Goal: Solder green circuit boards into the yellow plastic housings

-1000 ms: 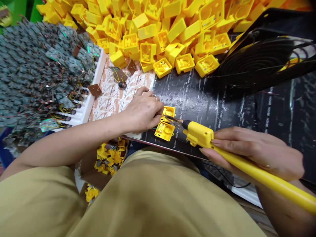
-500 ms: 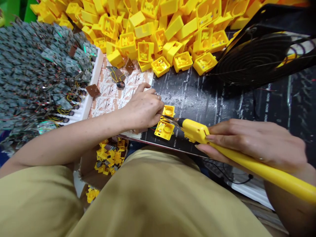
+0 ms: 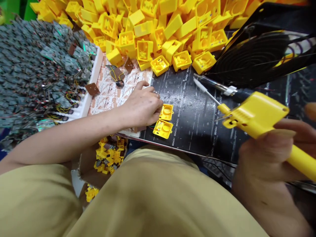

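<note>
The left hand [image 3: 142, 108] rests at the edge of a black printed work mat [image 3: 190, 128], its fingers [image 3: 154, 113] curled loosely together, wearing a ring [image 3: 155, 93]. Whether they pinch anything is hidden. Just beside their tips, at about 3 o'clock, lie two yellow plastic housings, the upper [image 3: 166, 112] and the lower [image 3: 163, 129], both open side up. Thin red and green wires [image 3: 151, 127] run between the hand and the lower housing.

The right hand [image 3: 261, 154], at about 4 o'clock in the view, is lifted over the mat, its blurred fingers [image 3: 288, 126] wrapped around a yellow-handled soldering iron [image 3: 256, 113]. The iron's thin metal tip points toward 9 o'clock, well apart from the housings. A slim metal-shafted tool [image 3: 212, 82] lies on the mat above it.

A heap of yellow housings [image 3: 145, 29] fills 12 o'clock. At 10 o'clock, wired circuit boards [image 3: 44, 75] crowd a white tray [image 3: 92, 79], beside a brown-patterned paper sheet [image 3: 106, 98].
</note>
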{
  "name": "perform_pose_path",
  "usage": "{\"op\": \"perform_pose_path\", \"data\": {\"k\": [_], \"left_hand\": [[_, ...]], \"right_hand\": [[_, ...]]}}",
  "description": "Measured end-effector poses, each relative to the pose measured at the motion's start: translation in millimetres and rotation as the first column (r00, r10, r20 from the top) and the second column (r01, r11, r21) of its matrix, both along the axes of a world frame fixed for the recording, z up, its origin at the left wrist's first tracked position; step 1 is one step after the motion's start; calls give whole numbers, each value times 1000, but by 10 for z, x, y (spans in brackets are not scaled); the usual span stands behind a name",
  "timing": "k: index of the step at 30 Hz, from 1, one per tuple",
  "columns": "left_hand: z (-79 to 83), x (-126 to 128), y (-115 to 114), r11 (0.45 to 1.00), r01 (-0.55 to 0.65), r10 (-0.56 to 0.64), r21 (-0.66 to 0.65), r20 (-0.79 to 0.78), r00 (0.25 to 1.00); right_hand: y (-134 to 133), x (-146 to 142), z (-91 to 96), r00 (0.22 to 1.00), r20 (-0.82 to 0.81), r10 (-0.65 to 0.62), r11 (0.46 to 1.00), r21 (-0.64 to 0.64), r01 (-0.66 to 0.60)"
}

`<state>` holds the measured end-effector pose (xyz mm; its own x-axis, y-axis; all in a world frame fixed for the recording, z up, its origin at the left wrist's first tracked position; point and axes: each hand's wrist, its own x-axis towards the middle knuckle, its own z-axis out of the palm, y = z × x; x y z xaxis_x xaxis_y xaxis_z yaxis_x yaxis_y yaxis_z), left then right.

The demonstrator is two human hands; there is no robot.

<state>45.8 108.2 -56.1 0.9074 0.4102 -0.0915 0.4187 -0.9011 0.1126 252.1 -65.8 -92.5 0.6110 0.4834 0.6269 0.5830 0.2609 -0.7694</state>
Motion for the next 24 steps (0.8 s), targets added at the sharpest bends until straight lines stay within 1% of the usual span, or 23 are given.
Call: {"op": "perform_pose_path", "data": {"k": [2, 3, 5, 7, 8, 10, 12, 13, 14, 15, 17, 19, 20, 21, 22, 23, 24], "left_hand": [[-15, 14, -30, 1000, -5, 5, 14, -10, 1000], [-26, 23, -46, 1000, -10, 11, 21, -17, 1000], [-37, 30, -60, 999, -26, 27, 32, -33, 999], [6, 2, -16, 999, -30, 31, 17, -38, 999], [59, -29, 35, 1000, -21, 21, -9, -32, 999], [217, -115, 180, 997, -5, 6, -71, 7, 1000], [379, -193, 322, 995, -12, 17, -95, 60, 998], [426, -211, 359, 995, -3, 11, -97, 83, 997], [436, -210, 361, 994, 26, -15, -104, 101, 995], [402, -191, 322, 990, 77, -64, -115, 113, 992], [230, -123, 148, 962, 228, -211, -149, 122, 970], [28, -84, -70, 941, 320, -314, -114, 68, 947], [-28, -103, -162, 936, 338, -337, -102, 24, 941], [-31, -155, -231, 944, 317, -321, -92, -38, 946], [25, -237, -274, 956, 277, -287, -98, -110, 952], [136, -342, -291, 964, 233, -254, -126, -194, 948], [285, -453, -284, 965, 192, -239, -181, -286, 928]], "right_hand": [[134, -31, -49, 989, 144, -43, 992, 122, 25], [188, -39, -71, 977, 204, -57, 988, 151, 26], [258, -39, -112, 960, 272, -71, 986, 162, 27], [277, -25, -147, 954, 286, -94, 986, 160, 50], [274, -17, -159, 952, 286, -106, 985, 162, 61], [263, -5, -175, 948, 290, -133, 982, 169, 86], [258, 5, -184, 945, 290, -152, 981, 164, 108], [259, 12, -189, 944, 288, -158, 981, 158, 116], [261, 20, -195, 945, 285, -164, 980, 154, 124], [265, 29, -201, 945, 281, -167, 980, 150, 129], [270, 46, -216, 947, 272, -169, 981, 145, 133], [268, 57, -232, 952, 260, -165, 981, 143, 131], [262, 58, -241, 954, 252, -161, 981, 142, 129], [254, 57, -250, 957, 242, -157, 982, 140, 126], [243, 54, -260, 961, 231, -149, 984, 132, 121], [230, 50, -270, 966, 219, -138, 986, 118, 114], [218, 46, -279, 970, 209, -125, 989, 100, 106]]}}
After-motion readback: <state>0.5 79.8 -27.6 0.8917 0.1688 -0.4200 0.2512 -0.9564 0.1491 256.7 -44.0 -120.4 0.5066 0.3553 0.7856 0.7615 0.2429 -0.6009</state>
